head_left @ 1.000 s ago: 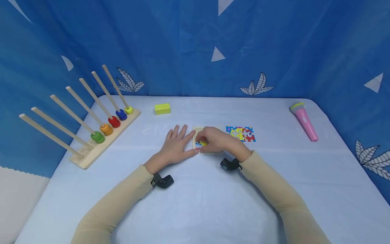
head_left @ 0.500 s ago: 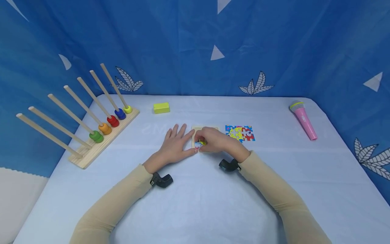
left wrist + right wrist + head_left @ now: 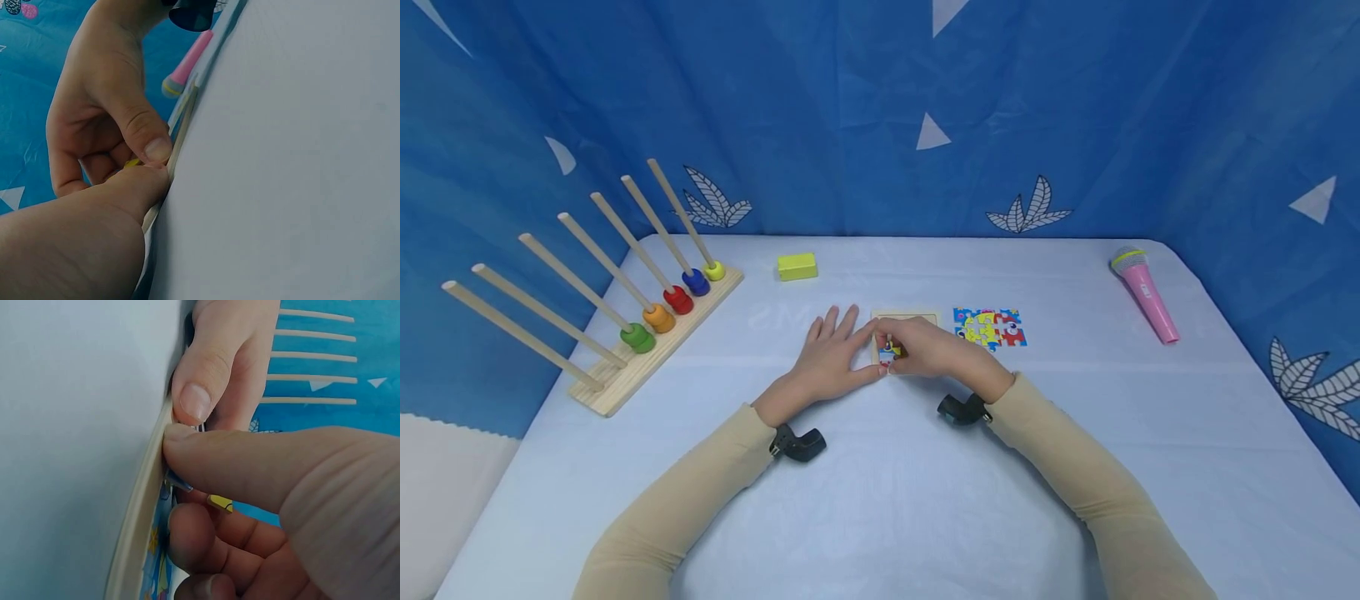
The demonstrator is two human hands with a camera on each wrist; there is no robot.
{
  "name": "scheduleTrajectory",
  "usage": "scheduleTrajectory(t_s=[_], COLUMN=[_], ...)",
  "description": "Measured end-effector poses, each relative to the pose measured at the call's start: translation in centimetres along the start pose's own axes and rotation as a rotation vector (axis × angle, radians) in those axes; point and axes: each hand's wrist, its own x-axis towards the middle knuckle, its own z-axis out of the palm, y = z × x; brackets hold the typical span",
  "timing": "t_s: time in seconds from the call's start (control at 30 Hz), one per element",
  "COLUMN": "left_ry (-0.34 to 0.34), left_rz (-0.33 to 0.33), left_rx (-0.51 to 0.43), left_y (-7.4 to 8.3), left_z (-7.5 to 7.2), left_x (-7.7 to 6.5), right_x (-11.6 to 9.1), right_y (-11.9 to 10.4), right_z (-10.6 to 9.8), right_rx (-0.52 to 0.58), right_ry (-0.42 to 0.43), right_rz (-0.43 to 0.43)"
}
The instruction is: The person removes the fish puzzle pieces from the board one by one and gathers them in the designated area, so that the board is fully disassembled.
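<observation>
A small wooden puzzle frame [image 3: 907,316] lies on the table in the head view, with blue, yellow and red picture pieces partly visible inside it. My left hand [image 3: 829,358] lies flat with fingers spread, its index finger and thumb touching the frame's left side. Over the frame, my right hand [image 3: 928,348] has its fingers curled. In the right wrist view, a yellow puzzle piece [image 3: 220,503] sticks out tilted among the right fingers, and a blue edge shows under the thumb. Most of the frame's inside is hidden by the right hand.
Right of the frame lies a patch of joined jigsaw pieces [image 3: 990,327]. A yellow-green block [image 3: 797,267] sits behind the left hand. A wooden peg rack [image 3: 658,342] with coloured beads stands at left. At far right lies a pink toy microphone [image 3: 1146,296].
My right hand has shifted slightly left and its fingertips now reach the frame's left edge by the left index finger. The left hand has stayed put.
</observation>
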Motion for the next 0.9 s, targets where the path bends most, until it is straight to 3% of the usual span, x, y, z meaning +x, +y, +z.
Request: scheduleTrajectory(t_s=[0.67,0.9], left_ry=[0.001,-0.014], left_rz=[0.005,-0.016], left_rx=[0.006,0.012], left_y=[0.0,0.0], left_z=[0.1,0.1], left_x=[0.0,0.0], right_x=[-0.5,-1.9], right_y=[0.6,1.5], right_z=[-0.4,-2.3], right_rx=[0.035,0.075], right_ry=[0.038,0.114], right_rz=[-0.049,0.085])
